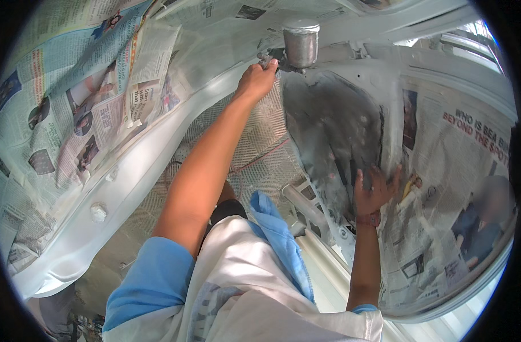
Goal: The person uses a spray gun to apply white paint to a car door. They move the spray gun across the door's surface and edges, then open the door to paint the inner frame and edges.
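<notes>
Up ahead, my left hand [258,83] is closed around the grip of a spray gun [302,47] with a lidded metal cup on top. Much of the gun's body is hidden by my fingers and the cup. Just right of it spreads a dark grey, smudged inner door panel [333,122] framed by pale painted metal. My right hand [375,191] is open, its fingers spread at the panel's right edge, beside the newspaper masking [460,137]. Whether it touches the surface I cannot tell. That wrist has a reddish band.
On the left, more newspaper [72,119] covers the area beyond a pale curved body frame [152,157]. A thin red hose [260,155] crosses the patterned floor. A blue cloth [280,236] hangs by my waist. At lower left is part of another person's dark clothing [58,310].
</notes>
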`<control>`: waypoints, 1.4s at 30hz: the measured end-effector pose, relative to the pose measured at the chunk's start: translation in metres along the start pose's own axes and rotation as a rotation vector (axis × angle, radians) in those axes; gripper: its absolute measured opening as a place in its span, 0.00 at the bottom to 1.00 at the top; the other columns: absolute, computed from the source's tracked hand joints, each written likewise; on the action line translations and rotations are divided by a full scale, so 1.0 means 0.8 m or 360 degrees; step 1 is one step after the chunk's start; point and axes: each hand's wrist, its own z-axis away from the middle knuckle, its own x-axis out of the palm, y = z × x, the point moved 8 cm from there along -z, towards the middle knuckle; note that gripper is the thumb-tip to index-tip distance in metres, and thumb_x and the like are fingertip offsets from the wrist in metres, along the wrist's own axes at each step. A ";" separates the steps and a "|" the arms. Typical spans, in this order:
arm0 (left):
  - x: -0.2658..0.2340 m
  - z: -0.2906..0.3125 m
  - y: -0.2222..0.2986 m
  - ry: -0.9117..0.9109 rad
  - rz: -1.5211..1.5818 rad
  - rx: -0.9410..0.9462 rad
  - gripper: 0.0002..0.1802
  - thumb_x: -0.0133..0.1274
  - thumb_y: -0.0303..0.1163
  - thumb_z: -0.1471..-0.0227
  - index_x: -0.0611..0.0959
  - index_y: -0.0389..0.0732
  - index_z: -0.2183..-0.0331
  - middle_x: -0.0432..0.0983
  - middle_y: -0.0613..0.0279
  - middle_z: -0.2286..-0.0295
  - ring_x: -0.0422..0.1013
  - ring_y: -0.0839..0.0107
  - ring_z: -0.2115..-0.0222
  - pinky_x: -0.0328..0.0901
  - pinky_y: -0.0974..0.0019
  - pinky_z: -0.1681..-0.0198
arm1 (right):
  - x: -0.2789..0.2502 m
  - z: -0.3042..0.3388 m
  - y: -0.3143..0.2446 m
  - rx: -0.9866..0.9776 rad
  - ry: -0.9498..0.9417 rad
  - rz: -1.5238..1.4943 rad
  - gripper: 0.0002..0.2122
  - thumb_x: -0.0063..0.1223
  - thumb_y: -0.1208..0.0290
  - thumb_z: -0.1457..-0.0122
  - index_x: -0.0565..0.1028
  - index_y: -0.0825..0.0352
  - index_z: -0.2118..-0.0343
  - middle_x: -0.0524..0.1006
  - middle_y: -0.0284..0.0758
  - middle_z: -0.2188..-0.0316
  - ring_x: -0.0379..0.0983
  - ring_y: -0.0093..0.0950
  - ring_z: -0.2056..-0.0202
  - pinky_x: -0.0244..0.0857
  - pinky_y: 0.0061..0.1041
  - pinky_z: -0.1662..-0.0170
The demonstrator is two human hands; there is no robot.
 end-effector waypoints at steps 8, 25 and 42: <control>-0.003 0.126 0.172 -0.0301 0.0427 0.0404 0.30 0.50 0.57 0.30 0.85 0.36 0.56 0.86 0.61 0.62 0.76 0.71 0.63 0.65 0.63 0.67 | -0.013 -0.006 -0.001 0.0114 -0.0011 -0.0111 0.14 0.74 0.57 0.47 0.85 0.62 0.65 0.86 0.31 0.56 0.63 0.52 0.30 0.55 0.56 0.33; -0.026 0.036 0.021 0.0284 0.0293 0.0237 0.33 0.50 0.59 0.31 0.88 0.36 0.66 0.84 0.59 0.68 0.70 0.68 0.76 0.66 0.63 0.69 | -0.014 -0.006 -0.004 0.0123 -0.0031 -0.0116 0.18 0.73 0.52 0.47 0.86 0.63 0.64 0.86 0.35 0.55 0.62 0.52 0.29 0.55 0.57 0.33; 0.036 -0.030 -0.061 0.0299 -0.0006 -0.0145 0.45 0.44 0.64 0.32 0.84 0.24 0.51 0.79 0.29 0.48 0.74 0.35 0.43 0.67 0.45 0.38 | 0.001 0.000 0.000 0.0093 -0.0051 0.0018 0.18 0.77 0.54 0.52 0.85 0.60 0.65 0.84 0.29 0.59 0.60 0.54 0.29 0.55 0.59 0.33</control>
